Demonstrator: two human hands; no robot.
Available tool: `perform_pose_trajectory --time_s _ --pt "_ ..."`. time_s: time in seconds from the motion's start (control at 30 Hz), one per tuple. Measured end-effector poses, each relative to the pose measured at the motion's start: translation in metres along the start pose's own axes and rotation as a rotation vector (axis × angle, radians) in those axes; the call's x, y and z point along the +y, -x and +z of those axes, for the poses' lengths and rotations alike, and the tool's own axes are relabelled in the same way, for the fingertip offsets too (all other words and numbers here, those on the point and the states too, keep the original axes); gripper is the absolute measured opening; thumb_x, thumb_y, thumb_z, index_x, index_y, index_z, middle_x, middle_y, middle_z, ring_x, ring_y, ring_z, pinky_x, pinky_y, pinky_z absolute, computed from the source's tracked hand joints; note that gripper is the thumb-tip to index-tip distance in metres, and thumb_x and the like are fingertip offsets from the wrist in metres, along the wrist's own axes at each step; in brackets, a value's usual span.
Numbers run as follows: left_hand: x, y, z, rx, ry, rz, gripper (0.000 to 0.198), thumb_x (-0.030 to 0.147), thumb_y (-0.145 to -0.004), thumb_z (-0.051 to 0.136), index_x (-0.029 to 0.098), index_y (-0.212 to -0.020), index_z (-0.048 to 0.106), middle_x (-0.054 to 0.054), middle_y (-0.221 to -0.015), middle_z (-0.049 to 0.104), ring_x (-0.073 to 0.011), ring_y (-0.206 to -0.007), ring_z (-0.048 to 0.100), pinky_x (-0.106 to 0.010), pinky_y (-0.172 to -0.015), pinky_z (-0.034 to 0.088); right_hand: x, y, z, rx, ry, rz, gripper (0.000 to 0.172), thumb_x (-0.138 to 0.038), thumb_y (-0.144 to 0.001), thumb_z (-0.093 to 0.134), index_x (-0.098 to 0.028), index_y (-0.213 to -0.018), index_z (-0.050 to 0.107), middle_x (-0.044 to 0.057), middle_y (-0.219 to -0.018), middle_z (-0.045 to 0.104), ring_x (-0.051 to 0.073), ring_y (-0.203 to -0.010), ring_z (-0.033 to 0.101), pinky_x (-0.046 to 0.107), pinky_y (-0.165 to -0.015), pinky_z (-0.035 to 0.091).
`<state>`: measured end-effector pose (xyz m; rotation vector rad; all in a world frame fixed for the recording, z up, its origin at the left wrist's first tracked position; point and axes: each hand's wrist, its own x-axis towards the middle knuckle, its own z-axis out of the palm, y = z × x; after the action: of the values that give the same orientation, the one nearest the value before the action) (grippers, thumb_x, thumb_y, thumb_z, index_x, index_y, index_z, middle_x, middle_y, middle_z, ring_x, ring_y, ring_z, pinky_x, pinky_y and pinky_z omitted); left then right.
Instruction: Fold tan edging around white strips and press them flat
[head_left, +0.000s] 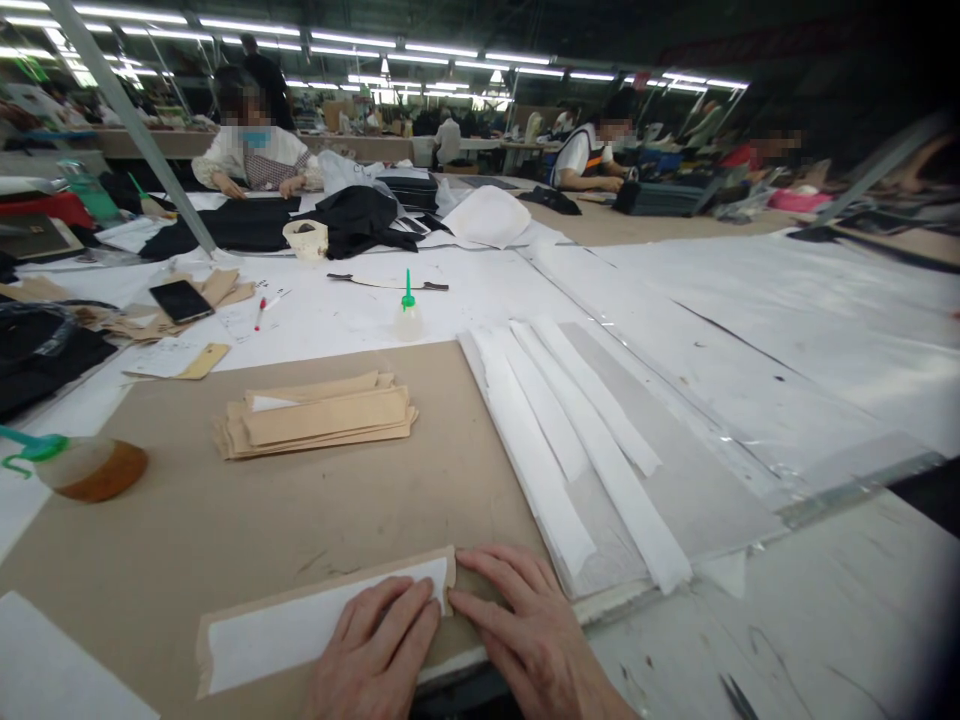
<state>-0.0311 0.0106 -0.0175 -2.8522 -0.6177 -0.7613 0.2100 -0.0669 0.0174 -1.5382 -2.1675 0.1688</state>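
Note:
A tan fabric strip [201, 655] lies at the table's near edge, with a narrower white strip [270, 640] on top of it, so a tan border shows around the white. My left hand [379, 645] rests on the white strip near its right end, fingers stretched out and pressing down. At the right end of the tan strip is my right hand [525, 625], its fingers extended and apart, with fingertips touching the short edge at the upper and lower corners. Beyond them sits a stack of tan strips [326, 415] on the brown board [420, 490].
Several white strips [622, 500] lie right of the board. A bottle of amber liquid [97, 470] lies at left; another green-tipped bottle [408, 318] stands farther back. A phone [181, 301], red pen [260, 314] and white sheet [60, 670] are leftward. People work across the table.

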Motion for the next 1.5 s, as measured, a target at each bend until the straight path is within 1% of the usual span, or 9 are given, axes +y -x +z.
perform_pose_trajectory --time_s 0.17,0.5,0.73,0.97,1.17,1.27,1.33,1.43,1.5 --pt "0.0 0.002 0.001 0.007 -0.005 -0.006 0.036 0.017 -0.1 0.046 0.022 -0.129 0.066 0.001 -0.138 0.064 -0.0229 -0.117 0.059 -0.032 -0.094 0.055 0.001 -0.003 -0.002 -0.044 -0.015 -0.01 0.062 -0.005 -0.086 0.048 -0.029 -0.143 0.053 0.008 -0.147 0.05 0.029 -0.126 0.048 0.048 -0.099 0.05" --pt "0.001 -0.001 -0.001 0.027 0.009 -0.012 0.035 0.019 -0.101 0.046 0.021 -0.13 0.066 0.002 -0.136 0.065 -0.0236 -0.117 0.058 -0.033 -0.093 0.055 0.005 -0.003 0.0 -0.088 -0.032 -0.019 0.065 -0.001 -0.084 0.047 -0.032 -0.14 0.054 0.006 -0.15 0.044 0.031 -0.124 0.045 0.052 -0.098 0.048" --pt "0.001 -0.002 -0.003 0.018 -0.006 -0.002 0.036 0.021 -0.103 0.043 0.021 -0.132 0.065 0.0 -0.136 0.065 -0.0239 -0.119 0.056 -0.034 -0.096 0.05 0.002 -0.012 -0.008 -0.199 0.056 -0.028 0.064 -0.003 -0.086 0.05 -0.031 -0.143 0.051 0.007 -0.151 0.046 0.031 -0.123 0.046 0.05 -0.098 0.046" --pt "0.011 -0.004 0.0 0.101 0.052 -0.066 0.034 0.018 -0.104 0.04 0.02 -0.118 0.071 -0.005 -0.117 0.069 -0.0242 -0.116 0.057 -0.04 -0.101 0.041 0.003 -0.018 -0.01 -0.202 0.104 -0.101 0.054 -0.009 -0.088 0.056 -0.029 -0.138 0.055 0.005 -0.148 0.052 0.028 -0.121 0.049 0.046 -0.099 0.042" --pt "0.023 -0.004 0.001 0.128 0.058 -0.093 0.033 0.016 -0.104 0.04 0.015 -0.116 0.071 -0.007 -0.116 0.069 -0.0263 -0.115 0.057 -0.042 -0.102 0.04 -0.008 -0.02 -0.003 -0.252 0.105 -0.022 0.069 -0.007 -0.08 0.06 -0.029 -0.145 0.048 0.01 -0.156 0.043 0.034 -0.123 0.048 0.053 -0.098 0.044" --pt "0.03 -0.002 0.002 0.128 0.018 -0.104 0.034 0.015 -0.103 0.04 0.014 -0.119 0.069 -0.008 -0.118 0.07 -0.0273 -0.116 0.057 -0.043 -0.101 0.04 -0.01 -0.021 0.0 -0.211 0.055 0.033 0.073 -0.001 -0.079 0.055 -0.031 -0.145 0.048 0.013 -0.158 0.037 0.037 -0.126 0.046 0.057 -0.097 0.046" --pt "0.033 -0.001 0.001 0.128 0.006 -0.127 0.034 0.014 -0.103 0.039 0.014 -0.12 0.069 -0.007 -0.118 0.07 -0.0273 -0.118 0.056 -0.043 -0.101 0.041 -0.009 -0.022 -0.001 -0.125 -0.054 0.062 0.071 0.003 -0.081 0.048 -0.032 -0.142 0.05 0.012 -0.158 0.034 0.033 -0.13 0.045 0.054 -0.1 0.046" --pt "0.033 0.0 0.0 0.129 -0.002 -0.12 0.034 0.014 -0.104 0.038 0.015 -0.12 0.069 -0.006 -0.118 0.071 -0.0265 -0.119 0.056 -0.042 -0.101 0.041 -0.006 -0.019 -0.002 0.03 -0.263 0.108 0.057 0.005 -0.087 0.04 -0.03 -0.125 0.062 0.007 -0.15 0.041 0.023 -0.129 0.046 0.041 -0.102 0.047" --pt "0.031 0.001 0.0 0.125 -0.013 -0.089 0.035 0.013 -0.104 0.038 0.015 -0.12 0.069 -0.005 -0.118 0.071 -0.026 -0.119 0.057 -0.041 -0.101 0.041 -0.006 -0.017 -0.001 0.082 -0.334 0.108 0.049 0.004 -0.089 0.04 -0.029 -0.113 0.066 0.005 -0.141 0.048 0.021 -0.125 0.049 0.036 -0.1 0.048"
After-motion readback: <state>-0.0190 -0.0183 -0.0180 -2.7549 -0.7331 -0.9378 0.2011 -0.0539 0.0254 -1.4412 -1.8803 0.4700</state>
